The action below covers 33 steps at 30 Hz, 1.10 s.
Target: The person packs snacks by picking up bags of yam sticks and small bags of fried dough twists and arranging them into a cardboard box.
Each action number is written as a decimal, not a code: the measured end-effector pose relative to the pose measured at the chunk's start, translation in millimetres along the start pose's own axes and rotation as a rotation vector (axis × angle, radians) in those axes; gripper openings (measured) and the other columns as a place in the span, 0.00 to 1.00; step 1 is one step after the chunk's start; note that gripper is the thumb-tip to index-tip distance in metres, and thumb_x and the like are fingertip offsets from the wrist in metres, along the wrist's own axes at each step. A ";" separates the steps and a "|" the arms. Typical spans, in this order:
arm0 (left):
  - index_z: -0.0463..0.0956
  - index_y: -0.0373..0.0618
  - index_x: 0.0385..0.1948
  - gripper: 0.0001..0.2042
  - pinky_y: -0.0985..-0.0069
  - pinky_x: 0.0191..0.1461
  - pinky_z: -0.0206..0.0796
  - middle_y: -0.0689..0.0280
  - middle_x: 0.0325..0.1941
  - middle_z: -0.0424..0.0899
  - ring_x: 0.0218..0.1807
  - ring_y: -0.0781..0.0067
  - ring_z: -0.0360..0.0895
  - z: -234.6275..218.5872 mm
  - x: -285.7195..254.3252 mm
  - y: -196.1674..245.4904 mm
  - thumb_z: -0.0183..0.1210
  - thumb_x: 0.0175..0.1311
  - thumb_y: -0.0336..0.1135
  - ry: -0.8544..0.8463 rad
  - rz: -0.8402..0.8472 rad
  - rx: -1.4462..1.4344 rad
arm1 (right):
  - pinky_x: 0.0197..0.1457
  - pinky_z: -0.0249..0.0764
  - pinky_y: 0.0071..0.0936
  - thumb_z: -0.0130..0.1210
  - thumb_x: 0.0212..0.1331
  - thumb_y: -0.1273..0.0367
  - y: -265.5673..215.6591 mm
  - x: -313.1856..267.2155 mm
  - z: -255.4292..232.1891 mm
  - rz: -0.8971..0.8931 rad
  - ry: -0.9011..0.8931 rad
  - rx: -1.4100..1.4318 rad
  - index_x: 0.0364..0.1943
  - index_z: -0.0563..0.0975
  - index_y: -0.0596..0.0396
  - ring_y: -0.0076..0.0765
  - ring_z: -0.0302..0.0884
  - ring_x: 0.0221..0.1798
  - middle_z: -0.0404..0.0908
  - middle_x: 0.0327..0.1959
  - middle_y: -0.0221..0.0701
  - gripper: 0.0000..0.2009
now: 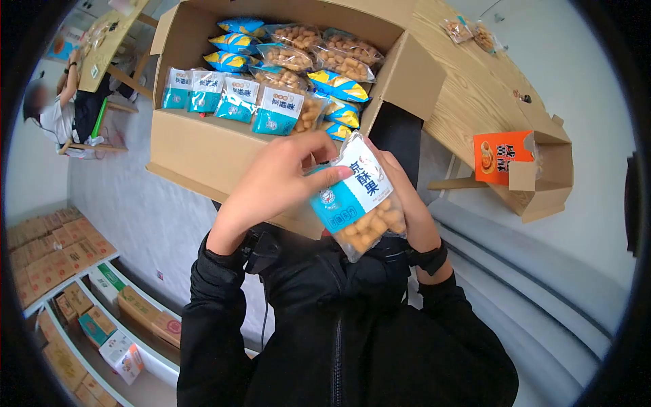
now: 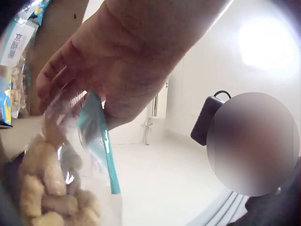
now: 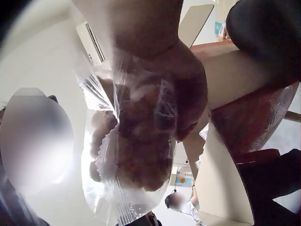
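Note:
A clear snack bag (image 1: 371, 227) of golden puffed pieces, with a teal and white label, is held up in front of the body. My left hand (image 1: 278, 173) pinches its upper left edge, thumb lying on the label and fingers partly hidden behind. From the right, my right hand (image 1: 399, 180) grips the same bag; its fingers are mostly hidden behind it in the head view. Just beyond both hands stands an open cardboard carton (image 1: 203, 149). Inside are several teal-and-white labelled bags (image 1: 277, 112) along the near side, blue-yellow packets (image 1: 337, 86), and clear snack bags (image 1: 347, 64).
A wooden table (image 1: 468, 88) at right bears an open orange carton (image 1: 500, 157) and small snack bags (image 1: 472, 32) at its far end. Shelves with boxes (image 1: 122, 356) and stacked brown cartons (image 1: 57, 237) are lower left. Another person (image 1: 64, 112) sits at a table far left.

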<state>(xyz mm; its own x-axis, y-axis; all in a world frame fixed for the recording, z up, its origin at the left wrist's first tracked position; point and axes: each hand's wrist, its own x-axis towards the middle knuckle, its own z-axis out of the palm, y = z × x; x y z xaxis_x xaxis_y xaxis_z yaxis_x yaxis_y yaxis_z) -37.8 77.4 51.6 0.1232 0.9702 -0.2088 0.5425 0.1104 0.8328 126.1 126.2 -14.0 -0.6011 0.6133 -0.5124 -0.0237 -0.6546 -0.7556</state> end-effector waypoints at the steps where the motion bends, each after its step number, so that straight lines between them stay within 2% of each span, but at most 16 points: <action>1: 0.70 0.41 0.24 0.09 0.83 0.27 0.55 0.69 0.20 0.71 0.24 0.80 0.64 1.6 0.4 0.9 0.54 0.46 0.36 -0.004 0.003 0.003 | 0.26 0.65 0.12 0.38 0.52 0.52 -0.8 0.2 -3.0 0.014 -0.015 -0.042 0.30 0.71 0.61 0.16 0.69 0.24 0.73 0.23 0.28 0.23; 4: 0.70 0.38 0.23 0.08 0.83 0.27 0.56 0.67 0.21 0.72 0.24 0.80 0.65 7.9 1.7 0.1 0.53 0.48 0.34 -0.013 0.029 -0.100 | 0.26 0.65 0.13 0.36 0.53 0.52 -2.6 -3.6 -2.8 -0.003 -0.017 -0.068 0.30 0.71 0.61 0.17 0.69 0.25 0.73 0.24 0.29 0.24; 6: 0.71 0.38 0.23 0.07 0.84 0.27 0.57 0.66 0.20 0.72 0.23 0.81 0.66 11.4 -1.2 -2.0 0.53 0.48 0.32 0.129 0.041 -0.107 | 0.27 0.65 0.14 0.34 0.54 0.51 1.1 -2.1 -5.5 -0.033 -0.009 -0.054 0.30 0.71 0.61 0.18 0.69 0.25 0.73 0.24 0.29 0.24; 7: 0.71 0.38 0.23 0.07 0.84 0.27 0.57 0.66 0.20 0.72 0.23 0.81 0.66 9.6 -4.0 0.4 0.53 0.48 0.32 0.127 0.042 -0.104 | 0.27 0.65 0.15 0.32 0.54 0.50 8.7 2.5 -12.4 -0.074 0.002 -0.090 0.30 0.71 0.61 0.18 0.68 0.25 0.72 0.23 0.30 0.25; 9: 0.70 0.36 0.22 0.06 0.78 0.27 0.59 0.58 0.19 0.71 0.22 0.69 0.68 1.7 -10.7 5.4 0.51 0.48 0.31 0.266 -0.042 -0.063 | 0.27 0.65 0.15 0.30 0.54 0.49 9.5 5.0 -22.8 -0.117 0.012 -0.123 0.29 0.71 0.60 0.19 0.68 0.25 0.72 0.23 0.30 0.27; 10: 0.70 0.36 0.23 0.07 0.81 0.27 0.58 0.61 0.17 0.71 0.21 0.74 0.68 -2.1 -13.5 3.4 0.51 0.49 0.31 0.338 -0.043 -0.107 | 0.25 0.65 0.15 0.29 0.53 0.48 5.7 3.5 -29.8 -0.145 0.032 -0.089 0.28 0.71 0.60 0.20 0.68 0.23 0.71 0.22 0.30 0.27; 11: 0.70 0.36 0.23 0.07 0.81 0.27 0.58 0.61 0.17 0.71 0.21 0.74 0.68 -7.8 -15.1 2.0 0.51 0.49 0.31 0.338 -0.043 -0.104 | 0.24 0.65 0.15 0.27 0.53 0.48 2.4 1.0 -36.3 -0.174 0.052 -0.054 0.27 0.70 0.60 0.22 0.68 0.22 0.71 0.20 0.31 0.28; 13: 0.70 0.36 0.23 0.07 0.83 0.26 0.58 0.64 0.17 0.71 0.22 0.79 0.67 -21.5 -15.8 -0.5 0.51 0.49 0.31 0.503 -0.071 -0.077 | 0.19 0.65 0.18 0.28 0.53 0.49 -1.7 -4.4 -48.1 -0.225 0.089 0.007 0.25 0.68 0.59 0.26 0.69 0.18 0.70 0.17 0.34 0.26; 16: 0.70 0.35 0.23 0.07 0.84 0.27 0.57 0.65 0.17 0.71 0.22 0.81 0.65 -32.6 -8.6 -13.5 0.51 0.49 0.32 0.644 -0.043 -0.001 | 0.19 0.65 0.18 0.28 0.54 0.50 -1.6 -10.1 -64.6 -0.257 0.150 0.018 0.25 0.68 0.59 0.26 0.68 0.18 0.70 0.17 0.34 0.25; 19: 0.70 0.36 0.23 0.07 0.83 0.27 0.57 0.64 0.17 0.71 0.22 0.80 0.65 -36.1 3.3 -28.3 0.51 0.49 0.32 0.707 -0.035 0.094 | 0.19 0.64 0.17 0.28 0.54 0.51 0.3 -16.3 -74.5 -0.270 0.215 0.032 0.25 0.68 0.59 0.25 0.67 0.18 0.69 0.16 0.33 0.24; 21: 0.70 0.36 0.23 0.07 0.82 0.26 0.57 0.62 0.17 0.72 0.21 0.79 0.64 -30.3 14.0 -39.0 0.51 0.49 0.32 0.723 -0.059 0.081 | 0.19 0.64 0.17 0.28 0.54 0.52 2.3 -19.5 -78.4 -0.276 0.255 0.045 0.25 0.68 0.59 0.25 0.66 0.17 0.69 0.16 0.33 0.23; 23: 0.69 0.36 0.23 0.08 0.87 0.26 0.54 0.69 0.17 0.69 0.23 0.85 0.61 -23.3 25.3 -49.4 0.51 0.50 0.33 0.672 -0.096 0.067 | 0.20 0.64 0.17 0.28 0.54 0.52 4.9 -21.3 -79.9 -0.271 0.270 0.060 0.25 0.68 0.59 0.25 0.66 0.17 0.69 0.16 0.33 0.23; 27: 0.70 0.36 0.23 0.08 0.85 0.25 0.55 0.66 0.16 0.70 0.21 0.84 0.62 -4.3 41.8 -63.4 0.51 0.50 0.33 0.631 -0.082 0.083 | 0.20 0.63 0.17 0.30 0.54 0.53 11.0 -20.7 -82.7 -0.262 0.292 0.090 0.25 0.68 0.59 0.24 0.66 0.17 0.69 0.16 0.32 0.22; 29: 0.70 0.36 0.23 0.08 0.83 0.24 0.56 0.65 0.16 0.72 0.20 0.81 0.65 4.7 47.0 -67.5 0.51 0.49 0.33 0.633 -0.083 0.076 | 0.20 0.63 0.17 0.30 0.54 0.53 12.8 -20.0 -82.2 -0.267 0.289 0.092 0.25 0.68 0.59 0.24 0.66 0.17 0.69 0.16 0.32 0.22; 31: 0.71 0.39 0.23 0.06 0.75 0.27 0.61 0.57 0.19 0.74 0.23 0.63 0.72 11.6 49.6 -67.8 0.51 0.48 0.33 0.566 -0.155 0.120 | 0.20 0.63 0.17 0.30 0.54 0.53 14.1 -18.7 -81.6 -0.272 0.284 0.093 0.25 0.68 0.59 0.24 0.66 0.17 0.69 0.16 0.32 0.22; 33: 0.71 0.39 0.22 0.06 0.74 0.27 0.61 0.57 0.20 0.75 0.24 0.62 0.73 17.8 52.2 -75.7 0.52 0.47 0.32 0.546 -0.143 0.130 | 0.20 0.62 0.17 0.30 0.54 0.54 15.0 -17.4 -81.4 -0.262 0.286 0.100 0.25 0.68 0.58 0.24 0.65 0.17 0.69 0.16 0.32 0.21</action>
<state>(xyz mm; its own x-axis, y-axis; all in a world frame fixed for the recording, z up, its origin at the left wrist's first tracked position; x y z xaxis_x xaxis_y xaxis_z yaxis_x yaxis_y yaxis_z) -57.6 115.8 -31.5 -0.3870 0.9221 0.0087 0.6237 0.2548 0.7389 201.1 141.7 -49.7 -0.3180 0.8541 -0.4116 -0.2326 -0.4911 -0.8395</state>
